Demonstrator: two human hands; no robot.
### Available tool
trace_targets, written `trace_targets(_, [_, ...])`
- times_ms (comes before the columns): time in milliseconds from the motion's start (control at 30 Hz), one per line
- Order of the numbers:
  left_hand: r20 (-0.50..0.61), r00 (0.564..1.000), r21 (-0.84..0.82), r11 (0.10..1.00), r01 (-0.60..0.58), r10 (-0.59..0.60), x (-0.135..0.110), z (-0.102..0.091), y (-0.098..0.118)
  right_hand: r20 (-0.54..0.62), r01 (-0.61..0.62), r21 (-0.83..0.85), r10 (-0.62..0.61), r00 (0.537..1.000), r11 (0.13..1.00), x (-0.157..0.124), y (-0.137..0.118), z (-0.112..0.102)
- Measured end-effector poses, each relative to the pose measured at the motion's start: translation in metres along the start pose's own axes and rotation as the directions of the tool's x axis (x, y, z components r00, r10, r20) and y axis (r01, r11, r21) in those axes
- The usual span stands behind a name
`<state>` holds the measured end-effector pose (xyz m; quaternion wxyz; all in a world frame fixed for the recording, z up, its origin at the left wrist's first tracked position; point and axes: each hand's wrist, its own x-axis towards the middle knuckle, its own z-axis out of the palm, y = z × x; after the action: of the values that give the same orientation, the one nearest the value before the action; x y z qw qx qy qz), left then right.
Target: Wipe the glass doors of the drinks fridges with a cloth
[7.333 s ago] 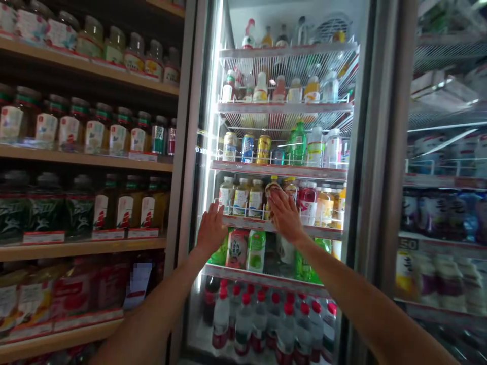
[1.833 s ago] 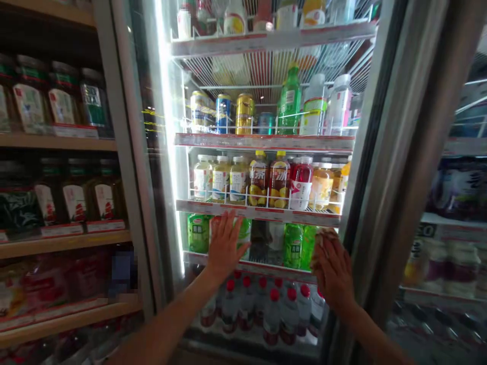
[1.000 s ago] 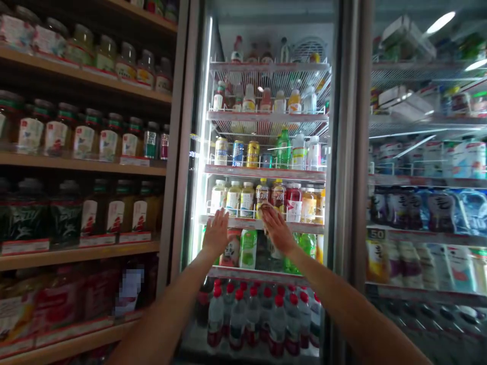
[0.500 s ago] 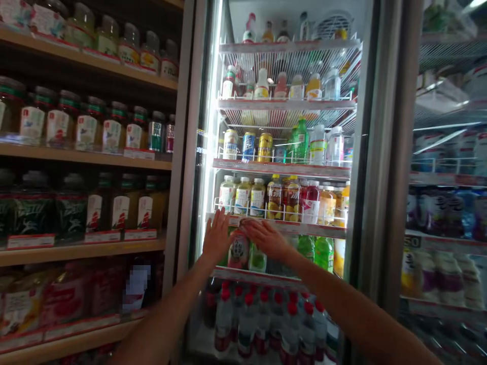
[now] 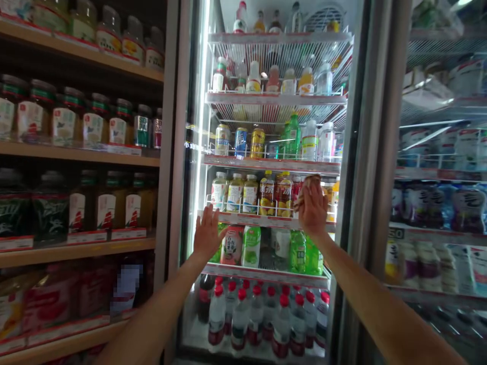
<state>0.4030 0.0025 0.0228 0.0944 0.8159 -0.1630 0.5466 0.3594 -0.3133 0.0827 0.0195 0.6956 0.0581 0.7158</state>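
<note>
My left hand (image 5: 207, 234) lies flat with fingers spread, seemingly against the glass door (image 5: 193, 152) of a lit drinks fridge, by the door's left side. Under my right hand (image 5: 314, 210) is a brownish cloth (image 5: 312, 179), pressed to the glass toward the right side. Parts of the cloth stick out above and left of the fingers; the rest is hidden by the hand. Behind the right hand, the row with yellow-capped tea bottles (image 5: 284, 193) is partly covered. Green bottles (image 5: 297, 252) and a pink-labelled bottle (image 5: 232, 245) show on the shelf below, between my arms.
Red-capped water bottles (image 5: 240, 319) crowd the fridge bottom. Wooden shelves (image 5: 79, 153) with jars and bottles stand on the left. To the right, past a metal door frame (image 5: 375, 152), is another fridge with white-and-purple bottles (image 5: 411, 263).
My right hand has moved right and slightly up across the glass with the cloth, away from my left hand. The left hand stays in nearly the same place; the view has shifted a little.
</note>
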Motion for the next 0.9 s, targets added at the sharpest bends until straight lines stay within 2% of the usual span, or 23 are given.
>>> trace_targets(33, [-0.009, 1.0, -0.009, 1.0, -0.015, 0.015, 0.003, -0.001, 0.005, -0.024, -0.04, -0.012, 0.04, 0.999, 0.999, -0.002, 0.003, -0.002])
trace_targets(67, [-0.016, 0.999, -0.018, 0.999, -0.029, 0.029, 0.007, -0.001, 0.011, -0.018, -0.028, -0.014, 0.027, 0.999, 1.0, -0.005, 0.004, -0.004])
trace_targets(167, [-0.033, 0.998, -0.04, 0.997, -0.061, 0.06, 0.022, -0.003, 0.035, 0.118, 0.197, 0.031, -0.199, 0.973, 0.98, -0.015, 0.011, -0.011])
trace_targets(200, [-0.034, 0.997, -0.046, 0.996, -0.07, 0.069, 0.027, -0.004, 0.043, 0.139, 0.218, 0.03, -0.22, 0.965, 0.975, -0.017, 0.017, -0.014])
trace_targets(233, [-0.031, 0.997, -0.051, 0.996, -0.077, 0.076, 0.031, -0.004, 0.051, 0.128, 0.176, 0.009, -0.176, 0.976, 0.984, -0.017, 0.025, -0.017])
trace_targets(300, [-0.013, 0.997, -0.058, 0.996, -0.075, 0.074, 0.037, -0.003, 0.063, 0.025, -0.039, -0.054, 0.04, 0.999, 0.998, -0.017, 0.039, -0.022])
trace_targets(333, [-0.003, 0.998, -0.06, 0.996, -0.066, 0.066, 0.038, -0.003, 0.067, -0.03, -0.133, -0.065, 0.131, 0.991, 0.989, -0.018, 0.042, -0.023])
trace_targets(367, [0.005, 0.998, -0.061, 0.997, -0.055, 0.056, 0.039, -0.002, 0.07, -0.061, -0.175, -0.059, 0.171, 0.983, 0.983, -0.019, 0.043, -0.024])
trace_targets(400, [0.01, 0.999, -0.062, 0.997, -0.046, 0.047, 0.039, -0.002, 0.072, -0.055, -0.156, -0.043, 0.154, 0.987, 0.987, -0.021, 0.04, -0.024])
trace_targets(467, [0.017, 0.999, -0.061, 0.997, -0.04, 0.041, 0.039, -0.003, 0.072, 0.044, 0.033, 0.007, -0.034, 0.998, 0.999, -0.027, 0.028, -0.023])
trace_targets(533, [0.03, 0.999, -0.055, 0.998, -0.043, 0.045, 0.039, -0.006, 0.071, 0.167, 0.256, 0.063, -0.263, 0.95, 0.965, -0.033, 0.017, -0.022])
trace_targets(567, [0.04, 0.998, -0.049, 0.998, -0.047, 0.049, 0.038, -0.007, 0.069, 0.193, 0.305, 0.07, -0.313, 0.93, 0.95, -0.034, 0.014, -0.023])
trace_targets(600, [0.048, 0.997, -0.042, 0.998, -0.053, 0.055, 0.038, -0.008, 0.068, 0.188, 0.299, 0.052, -0.304, 0.934, 0.953, -0.034, 0.014, -0.023])
trace_targets(667, [0.058, 0.996, -0.026, 0.997, -0.07, 0.071, 0.035, -0.009, 0.067, 0.111, 0.17, -0.013, -0.167, 0.98, 0.985, -0.033, 0.017, -0.025])
trace_targets(733, [0.054, 0.995, -0.015, 0.996, -0.088, 0.089, 0.029, -0.006, 0.068, 0.065, 0.077, -0.035, -0.074, 0.995, 0.996, -0.033, 0.018, -0.026])
trace_targets(800, [0.035, 0.994, -0.016, 0.995, -0.098, 0.099, 0.022, 0.0, 0.071, 0.136, 0.154, 0.011, -0.154, 0.979, 0.988, -0.039, 0.014, -0.027])
trace_targets(867, [0.015, 0.994, -0.025, 0.994, -0.107, 0.108, 0.012, 0.005, 0.076, 0.232, 0.264, 0.078, -0.275, 0.933, 0.961, -0.047, 0.011, -0.029])
trace_targets(900, [0.015, 0.993, -0.031, 0.992, -0.118, 0.119, 0.008, 0.007, 0.079, 0.254, 0.275, 0.09, -0.289, 0.923, 0.957, -0.051, 0.013, -0.03])
